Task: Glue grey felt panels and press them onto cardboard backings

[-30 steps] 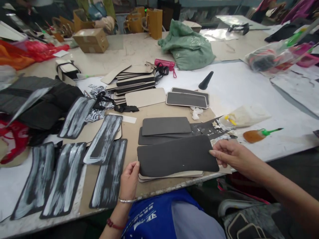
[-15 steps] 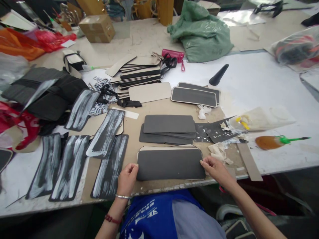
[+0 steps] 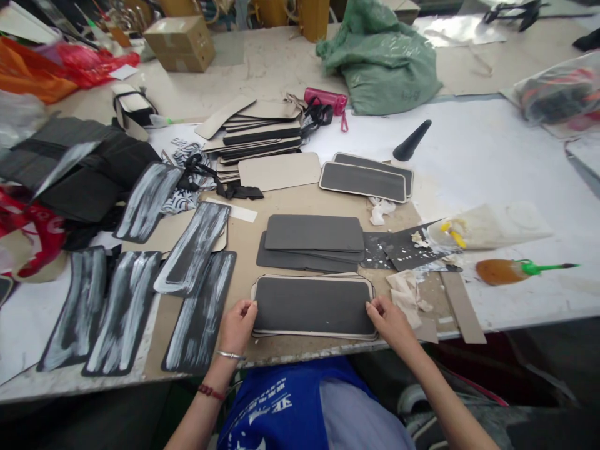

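In front of me a dark grey rounded panel [image 3: 313, 305] lies on a small stack of beige-edged panels. My left hand [image 3: 239, 322] pinches its left edge, and my right hand [image 3: 388, 317] pinches its right edge. Just behind it sits a pile of plain dark grey sheets [image 3: 315, 233]. To the left lie several dark strips smeared with white paste, one of them a strip [image 3: 122, 312] beside another strip [image 3: 199, 319]. Farther back, two dark panels with beige borders [image 3: 363, 180] overlap next to a bare beige board [image 3: 279, 172].
A glue bottle [image 3: 501, 272] with a green nozzle lies at the right, near a clear plastic bag [image 3: 497, 228] and crumpled scraps [image 3: 407, 294]. A tall pile of boards [image 3: 262, 134], a black cone [image 3: 412, 142], a green sack [image 3: 384, 69] and a cardboard box [image 3: 180, 44] stand farther back.
The dark panel now sits squarer, with its beige border showing along the front and right edges. My right hand has moved slightly left; both hands still pinch the edges.
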`<state>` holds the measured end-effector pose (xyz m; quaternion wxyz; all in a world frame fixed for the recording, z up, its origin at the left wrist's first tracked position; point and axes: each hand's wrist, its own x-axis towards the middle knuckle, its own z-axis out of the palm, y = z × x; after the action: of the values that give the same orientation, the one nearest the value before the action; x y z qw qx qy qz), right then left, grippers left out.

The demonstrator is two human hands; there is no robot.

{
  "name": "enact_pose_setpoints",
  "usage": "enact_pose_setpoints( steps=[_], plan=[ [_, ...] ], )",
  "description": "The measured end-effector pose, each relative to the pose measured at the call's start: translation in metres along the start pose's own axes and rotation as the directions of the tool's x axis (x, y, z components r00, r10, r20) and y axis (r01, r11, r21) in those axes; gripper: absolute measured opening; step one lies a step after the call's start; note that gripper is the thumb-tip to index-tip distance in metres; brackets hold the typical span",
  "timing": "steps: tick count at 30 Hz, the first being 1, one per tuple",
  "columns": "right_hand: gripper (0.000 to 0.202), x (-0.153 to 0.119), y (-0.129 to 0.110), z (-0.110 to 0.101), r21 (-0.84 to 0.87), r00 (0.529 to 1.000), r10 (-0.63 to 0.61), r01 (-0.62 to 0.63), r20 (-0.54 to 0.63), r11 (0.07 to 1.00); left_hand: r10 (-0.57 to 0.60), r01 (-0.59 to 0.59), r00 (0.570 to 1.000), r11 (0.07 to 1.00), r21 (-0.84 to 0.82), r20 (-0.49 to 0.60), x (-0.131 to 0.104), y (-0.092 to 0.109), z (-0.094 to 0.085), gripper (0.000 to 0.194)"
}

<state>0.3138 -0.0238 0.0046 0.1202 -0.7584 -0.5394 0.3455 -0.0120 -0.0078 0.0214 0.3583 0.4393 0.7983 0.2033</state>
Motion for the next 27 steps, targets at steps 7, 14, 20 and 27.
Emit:
enact_pose_setpoints(
  steps=[7,14,20,27],
  plan=[
    [0.028,-0.002,-0.003,0.002,-0.067,0.998,-0.024,0.020,-0.057,0.998,0.002,-0.002,1.000,1.000,-0.018,0.000,-0.001,0.005,-0.001,0.022],
    [0.031,0.003,0.008,0.008,-0.114,0.999,0.001,-0.007,-0.054,0.993,0.014,-0.015,1.000,0.996,-0.087,-0.012,0.001,-0.002,0.002,0.021],
    [0.028,0.001,-0.001,0.006,-0.132,0.996,0.005,-0.017,-0.093,0.991,0.055,-0.053,0.998,0.994,-0.090,0.012,0.001,-0.006,0.001,0.022],
    [0.021,-0.001,-0.007,0.007,-0.146,0.992,0.018,-0.037,-0.127,0.989,0.092,-0.091,0.995,0.995,-0.052,0.025,0.002,-0.010,0.000,0.025]
  ],
)
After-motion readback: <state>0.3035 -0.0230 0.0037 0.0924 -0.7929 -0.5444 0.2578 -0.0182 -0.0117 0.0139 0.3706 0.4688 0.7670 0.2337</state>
